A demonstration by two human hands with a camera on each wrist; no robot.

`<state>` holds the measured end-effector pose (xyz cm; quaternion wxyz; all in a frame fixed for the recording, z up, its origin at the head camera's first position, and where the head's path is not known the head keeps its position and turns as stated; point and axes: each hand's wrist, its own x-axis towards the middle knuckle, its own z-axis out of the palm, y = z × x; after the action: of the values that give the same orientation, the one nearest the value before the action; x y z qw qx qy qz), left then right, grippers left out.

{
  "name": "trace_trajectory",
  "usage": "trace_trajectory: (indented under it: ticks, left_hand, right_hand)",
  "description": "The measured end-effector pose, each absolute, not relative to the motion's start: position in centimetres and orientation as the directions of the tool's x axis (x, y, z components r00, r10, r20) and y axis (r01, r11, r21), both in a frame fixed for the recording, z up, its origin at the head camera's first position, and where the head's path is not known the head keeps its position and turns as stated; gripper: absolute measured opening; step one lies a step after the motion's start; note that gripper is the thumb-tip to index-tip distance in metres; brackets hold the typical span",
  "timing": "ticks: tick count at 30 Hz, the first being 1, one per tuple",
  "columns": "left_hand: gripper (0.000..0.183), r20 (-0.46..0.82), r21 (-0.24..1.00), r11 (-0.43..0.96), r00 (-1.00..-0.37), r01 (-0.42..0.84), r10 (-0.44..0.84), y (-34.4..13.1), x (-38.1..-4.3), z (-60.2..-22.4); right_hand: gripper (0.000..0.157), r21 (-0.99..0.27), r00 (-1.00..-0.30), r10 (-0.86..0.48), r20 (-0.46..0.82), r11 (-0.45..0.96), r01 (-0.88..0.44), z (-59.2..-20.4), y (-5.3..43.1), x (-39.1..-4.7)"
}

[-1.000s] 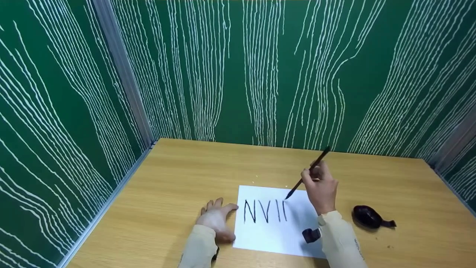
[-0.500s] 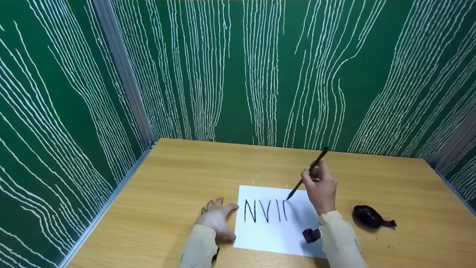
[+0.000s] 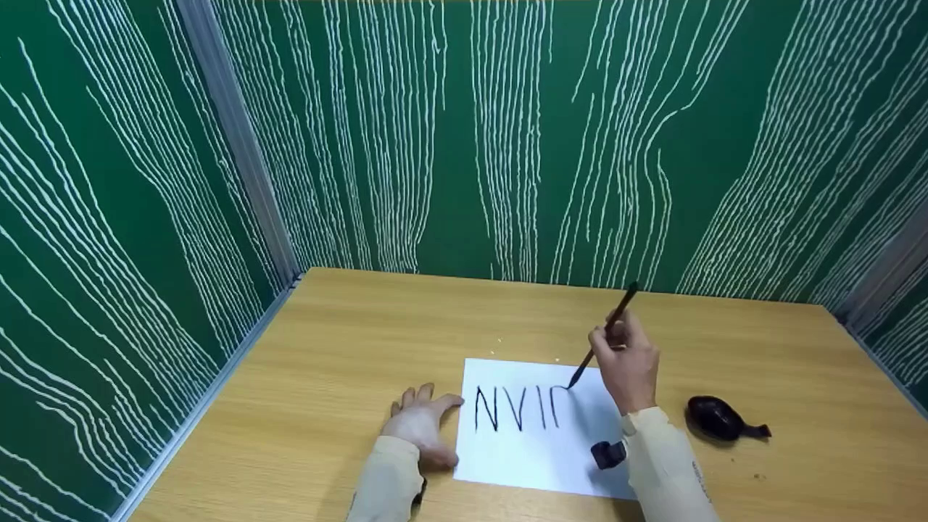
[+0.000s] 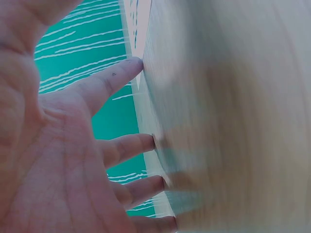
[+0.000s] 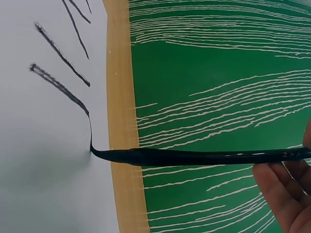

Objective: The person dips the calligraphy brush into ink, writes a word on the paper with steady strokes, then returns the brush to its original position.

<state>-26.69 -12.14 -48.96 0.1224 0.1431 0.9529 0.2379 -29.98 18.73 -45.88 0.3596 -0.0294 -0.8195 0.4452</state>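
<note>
My right hand pinches a slim black brush partway along its handle. In the right wrist view the tip of the brush bends against the white paper, at the end of a thin line leading from the last stroke. Black letter strokes, reading N, V, I and a further upright with a short top line, run across the sheet in the head view. My left hand rests on the table with fingers spread, index fingertip and thumb at the paper's left edge.
Right of my right forearm lies a glossy black oval thing with a short handle. A dark wrist camera overlaps the paper's lower right. Green panels with wavy white lines wall in the wooden table. Tiny pale specks lie behind the sheet.
The brush tip has moved slightly to the right, drawing a short line from the top of the last upright stroke. My left hand has stayed in place.
</note>
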Motion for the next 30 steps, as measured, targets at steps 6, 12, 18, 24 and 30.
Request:
trace_trajectory:
  ticks: [6,12,18,24,30]
  left_hand:
    - [0.098,-0.173,0.494,0.846,-0.931,0.199,0.321,-12.14,-26.69,-48.85]
    - [0.097,-0.177,0.504,0.842,-0.931,0.192,0.318,-12.08,-26.69,-48.85]
    - [0.097,-0.19,0.498,0.848,-0.932,0.18,0.309,-12.02,-26.72,-48.95]
    - [0.097,-0.184,0.493,0.851,-0.933,0.184,0.309,-12.0,-26.69,-49.0]
    - [0.095,-0.162,0.509,0.838,-0.934,0.198,0.319,-12.09,-26.56,-49.03]
  right_hand:
    - [0.011,-0.737,-0.744,0.359,0.563,0.626,-0.255,-45.65,18.71,-29.8]
    - [0.009,-0.702,-0.726,0.341,0.597,0.661,-0.266,-45.75,18.86,-29.84]
    - [0.008,-0.697,-0.732,0.329,0.596,0.664,-0.27,-45.59,18.73,-29.66]
    - [0.007,-0.681,-0.727,0.311,0.612,0.674,-0.286,-45.59,18.64,-29.65]
    - [0.008,-0.669,-0.723,0.289,0.628,0.676,-0.311,-45.75,18.48,-29.69]
